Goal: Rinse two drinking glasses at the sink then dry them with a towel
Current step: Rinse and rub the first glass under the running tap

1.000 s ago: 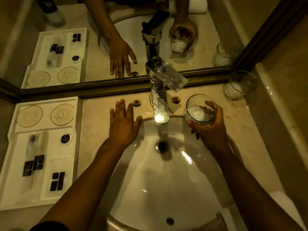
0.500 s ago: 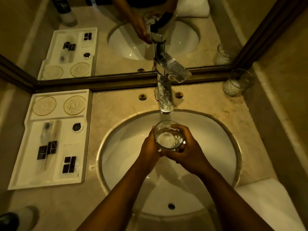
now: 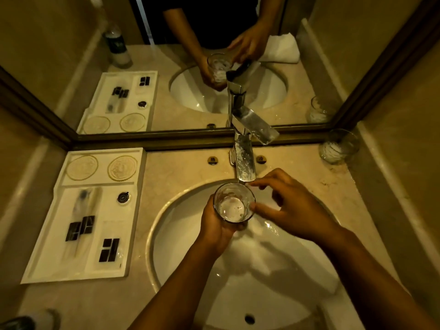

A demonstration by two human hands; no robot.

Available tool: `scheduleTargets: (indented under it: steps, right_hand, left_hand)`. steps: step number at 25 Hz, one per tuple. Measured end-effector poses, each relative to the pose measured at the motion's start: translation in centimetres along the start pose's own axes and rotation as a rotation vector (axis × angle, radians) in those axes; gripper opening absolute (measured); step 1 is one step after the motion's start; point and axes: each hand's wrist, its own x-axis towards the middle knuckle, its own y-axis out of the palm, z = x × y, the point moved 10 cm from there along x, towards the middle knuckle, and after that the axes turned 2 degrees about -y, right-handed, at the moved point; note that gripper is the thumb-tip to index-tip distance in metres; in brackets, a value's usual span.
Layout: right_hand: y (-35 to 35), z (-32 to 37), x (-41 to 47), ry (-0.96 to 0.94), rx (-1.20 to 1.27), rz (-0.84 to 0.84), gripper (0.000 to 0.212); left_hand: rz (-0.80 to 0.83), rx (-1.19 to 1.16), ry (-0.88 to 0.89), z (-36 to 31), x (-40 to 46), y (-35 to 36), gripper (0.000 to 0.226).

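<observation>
A clear drinking glass [image 3: 233, 203] stands upright over the white sink basin [image 3: 181, 236], just below the chrome tap spout [image 3: 245, 165]. My left hand [image 3: 215, 228] grips it from the left and underneath. Beside the glass on the right hovers my right hand [image 3: 289, 206], fingers spread and loosely curved, fingertips near the rim and wall; it holds nothing. A second glass [image 3: 338, 146] with something white inside stands at the counter's back right corner. A folded white towel [image 3: 282, 50] shows only in the mirror.
A white amenity tray [image 3: 133, 210] with small dark packets lies on the counter to the left. A mirror with a dark frame [image 3: 166, 139] runs behind the tap. A water bottle [image 3: 116, 47] appears in the mirror. Walls close in on both sides.
The glass came from the right counter edge to under the spout. My right hand has let go of it and drawn slightly right; my left hand now holds it alone.
</observation>
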Motion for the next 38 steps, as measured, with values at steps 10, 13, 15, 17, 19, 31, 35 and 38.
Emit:
scheduleTargets:
  steps: [10, 13, 15, 17, 19, 31, 35, 38]
  right_hand:
    - [-7.1, 0.5, 10.0, 0.122, -0.160, -0.302, 0.056]
    - [-5.9, 1.4, 11.2, 0.067, -0.233, -0.286, 0.054]
    - [-5.7, 1.5, 11.4, 0.063, -0.281, -0.309, 0.054]
    - [-5.8, 1.4, 11.5, 0.056, -0.277, -0.308, 0.055]
    - [-5.9, 1.3, 11.9, 0.037, -0.266, -0.286, 0.055]
    - [-7.7, 3.9, 14.1, 0.049, -0.285, -0.156, 0.035]
    - [-7.6, 3.4, 13.7, 0.063, -0.255, -0.175, 0.041]
    - [-8.2, 2.0, 11.6, 0.136, -0.061, -0.340, 0.058]
  left_hand:
    - [0.009, 0.134, -0.099, 0.2, 0.0, -1.2, 0.044]
    - [-0.016, 0.143, -0.103, 0.4, 0.5, -2.0, 0.045]
    - [-0.041, 0.126, -0.103, 0.4, 1.2, -2.7, 0.040]
    - [-0.051, 0.127, -0.102, 0.4, 1.6, -3.0, 0.040]
    - [-0.042, 0.127, -0.108, 0.6, 1.9, -3.0, 0.041]
    - [-0.088, 0.108, -0.162, 1.7, 2.2, -3.0, 0.033]
    - [-0.088, 0.096, -0.184, 1.9, 2.1, -3.2, 0.035]
    - [-0.092, 0.086, -0.171, 2.0, 2.4, -3.7, 0.036]
